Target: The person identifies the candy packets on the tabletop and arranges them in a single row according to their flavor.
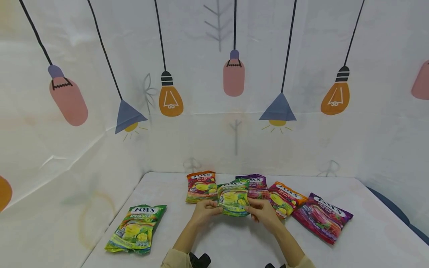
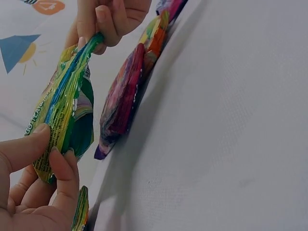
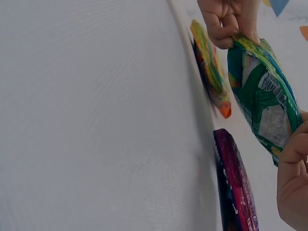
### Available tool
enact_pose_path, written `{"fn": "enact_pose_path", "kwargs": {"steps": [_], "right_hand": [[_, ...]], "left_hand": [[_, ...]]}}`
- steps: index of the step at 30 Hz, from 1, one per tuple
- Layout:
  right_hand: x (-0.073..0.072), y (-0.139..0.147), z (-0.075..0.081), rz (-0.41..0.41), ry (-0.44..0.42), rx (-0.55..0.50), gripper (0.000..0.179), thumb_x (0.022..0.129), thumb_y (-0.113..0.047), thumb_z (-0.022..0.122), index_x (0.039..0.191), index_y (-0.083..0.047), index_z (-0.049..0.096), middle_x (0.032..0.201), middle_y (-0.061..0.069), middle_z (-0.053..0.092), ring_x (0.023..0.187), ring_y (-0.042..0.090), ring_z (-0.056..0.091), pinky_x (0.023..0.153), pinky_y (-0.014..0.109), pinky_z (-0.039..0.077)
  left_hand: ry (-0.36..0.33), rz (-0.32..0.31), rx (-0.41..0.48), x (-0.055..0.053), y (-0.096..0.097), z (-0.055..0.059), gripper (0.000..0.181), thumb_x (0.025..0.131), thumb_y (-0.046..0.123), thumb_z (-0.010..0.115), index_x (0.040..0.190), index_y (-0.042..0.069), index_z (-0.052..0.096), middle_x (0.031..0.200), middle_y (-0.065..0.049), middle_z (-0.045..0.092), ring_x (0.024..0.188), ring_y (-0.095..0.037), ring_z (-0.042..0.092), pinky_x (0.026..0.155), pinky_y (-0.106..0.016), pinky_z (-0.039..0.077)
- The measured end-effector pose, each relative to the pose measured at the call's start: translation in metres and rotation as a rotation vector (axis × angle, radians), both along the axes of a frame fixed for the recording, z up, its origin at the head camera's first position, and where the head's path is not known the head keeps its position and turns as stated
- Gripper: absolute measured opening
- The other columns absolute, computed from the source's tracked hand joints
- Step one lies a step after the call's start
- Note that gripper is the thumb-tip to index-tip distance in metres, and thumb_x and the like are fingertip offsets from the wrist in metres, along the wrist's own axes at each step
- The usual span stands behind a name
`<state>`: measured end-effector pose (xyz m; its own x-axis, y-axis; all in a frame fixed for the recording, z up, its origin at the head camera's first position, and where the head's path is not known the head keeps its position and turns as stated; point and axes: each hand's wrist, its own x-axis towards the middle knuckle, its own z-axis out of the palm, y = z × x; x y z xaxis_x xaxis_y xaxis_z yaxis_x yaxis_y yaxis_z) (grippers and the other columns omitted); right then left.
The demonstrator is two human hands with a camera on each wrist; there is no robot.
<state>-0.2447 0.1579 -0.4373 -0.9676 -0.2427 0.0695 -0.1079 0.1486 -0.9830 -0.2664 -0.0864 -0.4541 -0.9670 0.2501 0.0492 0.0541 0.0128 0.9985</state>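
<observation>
Both hands hold up a green and yellow candy bag, marked FOX'S Spring Tea, above the table. My left hand pinches its left edge between thumb and fingers, and my right hand pinches the right edge. In the left wrist view the raised bag is seen edge-on, with the left thumb on its front. The right wrist view gives the green back of the bag, with a barcode on it. Behind it, a purple berries bag is partly hidden.
A second Spring Tea bag lies at the left of the white table. One fruits bag is at the back, another fruits bag right of the hands, beside a purple bag. A printed curtain hangs behind.
</observation>
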Motion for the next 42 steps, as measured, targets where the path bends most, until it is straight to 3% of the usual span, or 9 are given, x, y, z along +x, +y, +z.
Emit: {"fn": "enact_pose_path", "kwargs": {"steps": [17, 26, 28, 35, 42], "right_hand": [[0.017, -0.006, 0.005, 0.024, 0.027, -0.048, 0.051, 0.091, -0.007, 0.060, 0.133, 0.013, 0.039, 0.065, 0.001, 0.050, 0.048, 0.005, 0.043, 0.045, 0.020, 0.035], [0.027, -0.011, 0.008, 0.035, 0.044, -0.052, 0.050, 0.091, -0.006, 0.059, 0.132, 0.014, 0.039, 0.066, 0.001, 0.051, 0.047, 0.005, 0.043, 0.044, 0.019, 0.035], [0.030, -0.012, 0.008, 0.038, 0.050, -0.047, 0.050, 0.091, -0.006, 0.060, 0.132, 0.015, 0.039, 0.066, 0.001, 0.051, 0.046, 0.005, 0.043, 0.043, 0.019, 0.034], [0.038, -0.017, 0.007, 0.008, 0.020, -0.047, 0.051, 0.089, -0.008, 0.063, 0.130, 0.014, 0.043, 0.067, 0.004, 0.053, 0.046, 0.004, 0.043, 0.043, 0.017, 0.034], [0.045, -0.026, 0.006, -0.012, 0.014, -0.086, 0.048, 0.089, -0.005, 0.062, 0.129, 0.013, 0.043, 0.068, 0.002, 0.053, 0.045, 0.005, 0.044, 0.042, 0.017, 0.034]], "left_hand": [[0.003, 0.025, 0.007, 0.016, -0.006, 0.005, 0.015, 0.081, 0.005, 0.070, 0.084, -0.005, 0.059, 0.072, -0.001, 0.065, 0.067, -0.010, 0.059, 0.066, -0.029, 0.049], [-0.006, 0.015, 0.035, 0.040, -0.009, 0.033, 0.012, 0.080, 0.000, 0.067, 0.081, -0.008, 0.058, 0.069, -0.001, 0.064, 0.066, -0.010, 0.058, 0.067, -0.027, 0.047], [-0.010, 0.017, 0.033, 0.042, -0.010, 0.032, 0.011, 0.080, 0.000, 0.067, 0.081, -0.007, 0.058, 0.069, -0.001, 0.064, 0.066, -0.011, 0.058, 0.067, -0.027, 0.047], [-0.025, 0.026, 0.016, 0.034, -0.014, 0.009, 0.013, 0.080, 0.005, 0.070, 0.083, -0.003, 0.060, 0.071, -0.001, 0.066, 0.068, -0.011, 0.060, 0.069, -0.029, 0.048], [-0.029, 0.033, -0.009, 0.038, -0.021, 0.009, 0.014, 0.080, 0.007, 0.070, 0.083, -0.002, 0.060, 0.073, -0.001, 0.066, 0.070, -0.011, 0.061, 0.070, -0.030, 0.049]]}}
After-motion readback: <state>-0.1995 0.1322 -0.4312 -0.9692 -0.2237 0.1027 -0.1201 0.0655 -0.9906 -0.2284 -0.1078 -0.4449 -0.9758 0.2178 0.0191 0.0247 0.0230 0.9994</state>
